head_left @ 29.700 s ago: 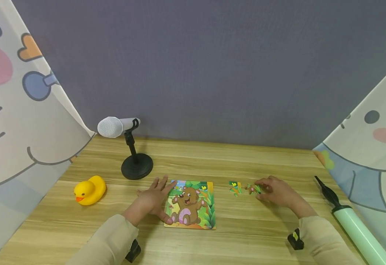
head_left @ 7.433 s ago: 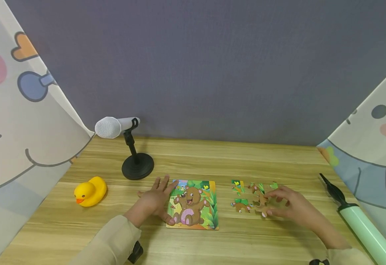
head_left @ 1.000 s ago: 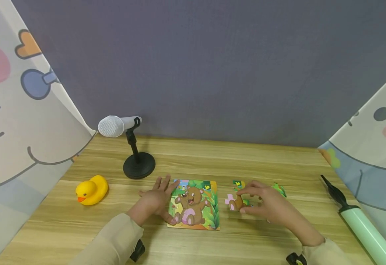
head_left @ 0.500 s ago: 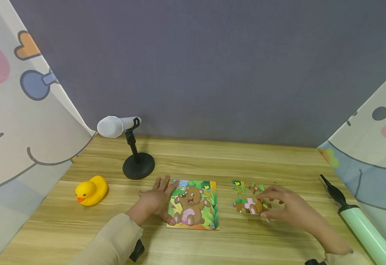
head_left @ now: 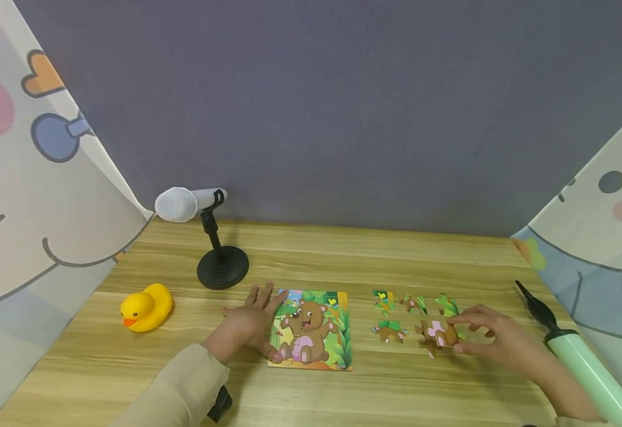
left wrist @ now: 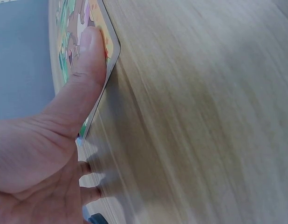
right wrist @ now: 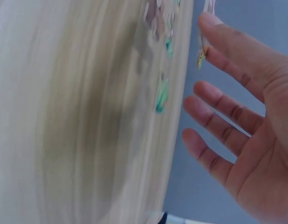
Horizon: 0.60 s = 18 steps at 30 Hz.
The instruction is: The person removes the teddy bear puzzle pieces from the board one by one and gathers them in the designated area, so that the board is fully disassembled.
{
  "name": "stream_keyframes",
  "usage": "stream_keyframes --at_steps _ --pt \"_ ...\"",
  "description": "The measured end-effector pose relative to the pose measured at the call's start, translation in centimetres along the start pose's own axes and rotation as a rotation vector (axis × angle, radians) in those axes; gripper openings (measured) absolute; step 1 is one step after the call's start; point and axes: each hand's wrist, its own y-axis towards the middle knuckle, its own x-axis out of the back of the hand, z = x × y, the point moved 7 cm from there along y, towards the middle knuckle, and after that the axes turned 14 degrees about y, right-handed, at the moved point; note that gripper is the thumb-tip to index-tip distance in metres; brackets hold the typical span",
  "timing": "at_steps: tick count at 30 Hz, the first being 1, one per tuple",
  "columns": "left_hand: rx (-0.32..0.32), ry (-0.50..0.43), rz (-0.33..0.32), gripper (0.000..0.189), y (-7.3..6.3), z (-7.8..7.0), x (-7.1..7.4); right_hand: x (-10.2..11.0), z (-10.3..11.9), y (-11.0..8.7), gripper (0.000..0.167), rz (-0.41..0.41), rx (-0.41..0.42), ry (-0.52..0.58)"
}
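My left hand (head_left: 247, 323) lies with spread fingers along the left edge of a square bear jigsaw puzzle (head_left: 311, 329). In the left wrist view its thumb (left wrist: 90, 58) rests on the corner of the puzzle (left wrist: 109, 35). My right hand (head_left: 495, 335) pinches a brown and pink puzzle piece (head_left: 446, 336) between thumb and forefinger, raised above the table. In the right wrist view the pinched piece (right wrist: 201, 57) shows edge-on and the other fingers are loosely extended. Beneath the held piece, a brown piece (head_left: 425, 344) is partly covered.
Loose pieces lie right of the puzzle: a duck piece (head_left: 383, 301), a brown and green piece (head_left: 413, 303), a green piece (head_left: 447, 305) and a brown-green one (head_left: 390, 331). A yellow rubber duck (head_left: 147, 307), a microphone on a stand (head_left: 222, 267) and a green pump (head_left: 594, 367) stand farther out.
Over the last second my right hand has carried the pinched piece rightward, past the other loose pieces. My left hand stays on the puzzle. More loose pieces lie out than about thirty seconds ago.
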Motion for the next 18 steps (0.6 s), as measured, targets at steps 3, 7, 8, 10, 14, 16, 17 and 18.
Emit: stream_keyframes --at_steps 3,7,8,10,14,16,17,18 --pt "0.000 -0.002 -0.002 0.127 0.0 0.0 0.0 0.3 -1.0 -0.4 0.041 -0.007 -0.005 -0.011" --pt "0.001 -0.005 -0.003 0.127 0.0 0.1 0.0 0.7 -2.2 -0.8 0.042 -0.019 0.003 -0.014" --pt "0.001 -0.006 -0.002 0.127 0.0 0.1 0.0 0.7 -2.5 -0.9 0.042 -0.017 -0.009 -0.017" --pt "0.001 -0.008 -0.001 0.126 -0.1 0.0 0.0 0.8 -3.1 -1.0 0.042 -0.002 -0.047 -0.018" --pt "0.002 -0.011 0.000 0.126 0.0 0.0 0.0 0.8 -3.8 -1.1 0.042 0.030 -0.103 -0.032" --pt "0.002 -0.011 -0.001 0.126 0.0 0.0 0.0 0.8 -4.0 -1.2 0.041 0.044 -0.109 -0.030" --pt "0.003 -0.011 -0.002 0.126 0.0 0.0 0.0 0.8 -4.1 -1.2 0.041 0.046 -0.113 -0.029" --pt "0.003 -0.011 -0.002 0.126 0.0 0.0 0.0 0.8 -4.1 -1.2 0.041 0.049 -0.118 -0.029"
